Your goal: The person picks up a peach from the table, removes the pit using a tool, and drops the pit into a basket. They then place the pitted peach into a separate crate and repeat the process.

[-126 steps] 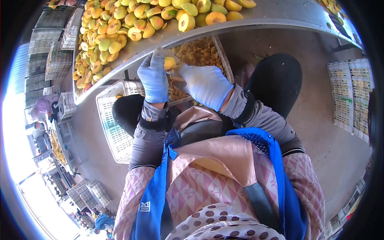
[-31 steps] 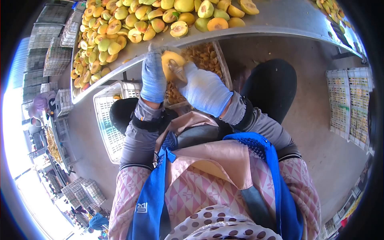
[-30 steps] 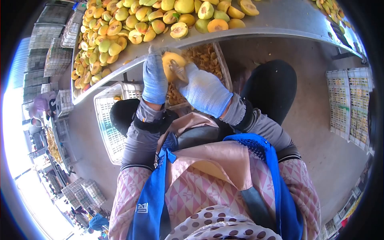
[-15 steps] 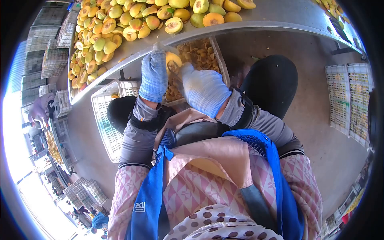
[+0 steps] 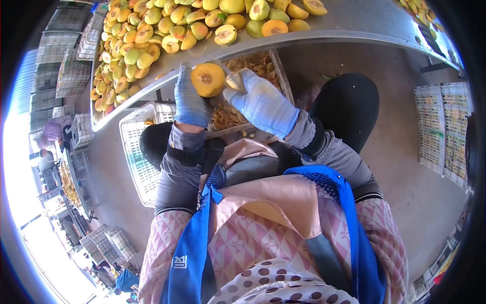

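Observation:
In the head view my left hand (image 5: pixel 191 101), in a blue-white knit glove, grips a yellow fruit half (image 5: pixel 208 80) whose cut face with its brown centre shows. Just right of the fruit is my gloved right hand (image 5: pixel 263 104), fingers closed; something small and pale shows at its fingertips, too blurred to make out. Both hands are over a crate (image 5: pixel 283 76) of small brown-orange pieces below the table edge. Many halved yellow fruits (image 5: pixel 144 34) lie piled on the metal table (image 5: pixel 334 20).
A white plastic basket (image 5: pixel 132 152) stands left of my left knee. Stacked crates (image 5: pixel 443 131) with contents are at the right. More crates (image 5: pixel 73 73) line the far left, where a person (image 5: pixel 54 130) is beside another fruit table. My knees flank the crate.
The fruit half has turned its cut face into view in my left hand. My right hand has moved a little right, away from it. The view has shifted slightly.

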Action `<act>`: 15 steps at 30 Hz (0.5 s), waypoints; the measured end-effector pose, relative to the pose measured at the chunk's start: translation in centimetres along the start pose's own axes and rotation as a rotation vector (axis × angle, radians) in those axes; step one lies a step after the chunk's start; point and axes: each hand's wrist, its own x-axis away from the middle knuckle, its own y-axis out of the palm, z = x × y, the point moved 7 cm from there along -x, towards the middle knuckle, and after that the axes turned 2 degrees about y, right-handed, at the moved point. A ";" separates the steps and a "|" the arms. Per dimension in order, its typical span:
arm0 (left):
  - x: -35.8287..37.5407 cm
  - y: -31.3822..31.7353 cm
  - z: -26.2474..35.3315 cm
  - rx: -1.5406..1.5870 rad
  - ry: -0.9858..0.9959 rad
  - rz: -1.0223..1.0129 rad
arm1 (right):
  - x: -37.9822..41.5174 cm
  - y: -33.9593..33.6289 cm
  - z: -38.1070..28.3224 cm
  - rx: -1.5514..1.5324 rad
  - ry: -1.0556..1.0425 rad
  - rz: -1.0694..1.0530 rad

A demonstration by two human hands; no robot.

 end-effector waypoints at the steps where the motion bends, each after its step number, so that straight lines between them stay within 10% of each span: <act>1: 0.0 0.1 0.0 -0.027 0.036 -0.026 | -0.1 0.2 0.6 -0.111 0.067 -0.005; 15: 2.6 4.0 2.9 -0.510 0.435 -0.155 | 0.3 -0.3 -0.4 0.096 0.094 -0.037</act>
